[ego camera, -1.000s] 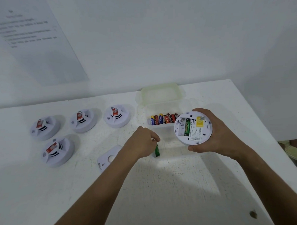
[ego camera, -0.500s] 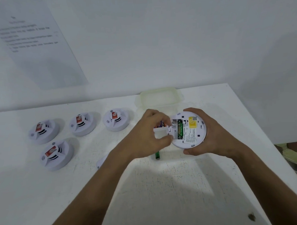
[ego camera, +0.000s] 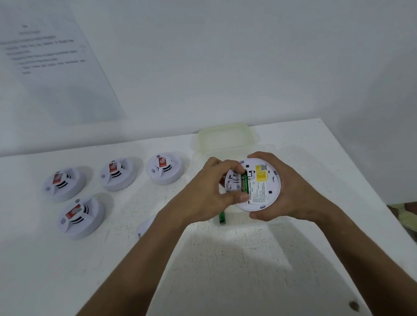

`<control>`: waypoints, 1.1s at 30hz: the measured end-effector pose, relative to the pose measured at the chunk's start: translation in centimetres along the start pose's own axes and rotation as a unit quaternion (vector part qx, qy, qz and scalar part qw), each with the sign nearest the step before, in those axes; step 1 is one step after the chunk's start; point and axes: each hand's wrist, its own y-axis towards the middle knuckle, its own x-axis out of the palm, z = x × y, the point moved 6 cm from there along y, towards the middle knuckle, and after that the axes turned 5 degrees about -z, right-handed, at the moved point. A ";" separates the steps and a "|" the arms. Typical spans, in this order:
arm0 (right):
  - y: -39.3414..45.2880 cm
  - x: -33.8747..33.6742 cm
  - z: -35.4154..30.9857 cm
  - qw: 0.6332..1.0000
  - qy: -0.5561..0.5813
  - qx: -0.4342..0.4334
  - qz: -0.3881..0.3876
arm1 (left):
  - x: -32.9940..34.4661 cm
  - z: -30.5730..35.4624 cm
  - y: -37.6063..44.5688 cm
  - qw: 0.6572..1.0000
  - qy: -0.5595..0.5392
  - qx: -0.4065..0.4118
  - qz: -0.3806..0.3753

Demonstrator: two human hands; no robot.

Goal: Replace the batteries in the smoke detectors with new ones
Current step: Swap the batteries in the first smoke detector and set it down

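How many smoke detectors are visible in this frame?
5. Three in a back row: left, middle, right; one in front; one upturned in the right hand. More could be hidden behind the arms.

Beside the translucent plastic box lid, smooth white plastic detector is showing a glossy yellow sticker; the table is looking matt and scuffed.
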 end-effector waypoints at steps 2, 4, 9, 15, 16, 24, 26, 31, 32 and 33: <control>0.0 0.2 0.0 1.000 0.001 -0.003 0.007 | 0.1 -0.1 0.2 1.000 -0.003 -0.009 0.000; 0.1 0.4 0.0 1.000 0.002 -0.002 0.010 | 0.2 -0.3 0.3 1.000 -0.011 -0.013 -0.006; 0.2 0.1 0.3 1.000 -0.003 0.000 0.019 | 0.1 -0.2 0.7 0.999 -0.003 0.009 0.040; 0.1 -0.3 1.0 1.000 -0.010 0.018 0.023 | -0.1 0.6 0.7 0.986 -0.031 0.057 0.154; -0.1 -0.6 1.2 0.999 -0.010 0.021 0.027 | -0.4 0.3 0.6 0.982 -0.070 0.046 0.167; -2.7 -2.8 3.1 0.996 -0.017 0.078 0.047 | -1.3 -4.8 -1.3 0.973 -0.052 -0.146 0.172; -2.7 -2.4 3.2 0.996 -0.011 0.081 0.039 | 0.3 -5.4 -1.2 0.977 -0.012 -0.157 0.144; -2.6 -1.7 3.4 0.996 -0.009 0.084 0.027 | 2.0 -6.8 -0.7 0.965 0.035 -0.231 0.119; -2.6 -1.7 3.4 0.996 -0.009 0.084 0.025 | 2.2 -6.9 -0.6 0.964 0.031 -0.240 0.109; -2.6 -1.7 3.4 0.996 -0.010 0.083 0.023 | 2.4 -7.1 -0.4 0.963 0.031 -0.247 0.100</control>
